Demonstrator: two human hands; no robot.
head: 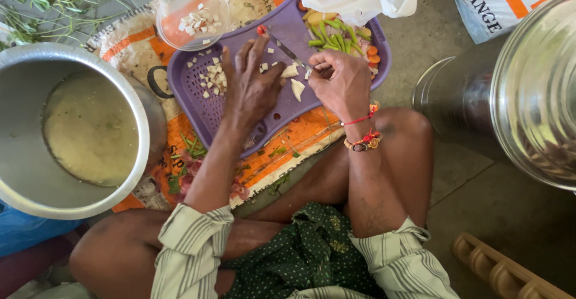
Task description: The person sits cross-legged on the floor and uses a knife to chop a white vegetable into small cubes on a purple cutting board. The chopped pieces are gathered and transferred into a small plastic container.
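The left hand [252,89] lay flat on the purple tray [204,110], its fingers [243,56] spread and pressing down near a pale vegetable piece [291,71]. The right hand [342,83] was closed around a knife [282,45], whose blade ran away from the fingers toward the far edge of the tray. Small white cubes [215,77] lay just left of the left fingers. Beyond them stood a clear bowl [192,15]. Sliced carrots and beans [345,38] lay beyond the right fingers, and a big metal pot [72,128] stood far left.

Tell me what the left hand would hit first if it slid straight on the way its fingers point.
Probably the knife blade lying across the purple tray, just beyond the left hand; past that, the clear bowl. Depth is hard to judge from above.
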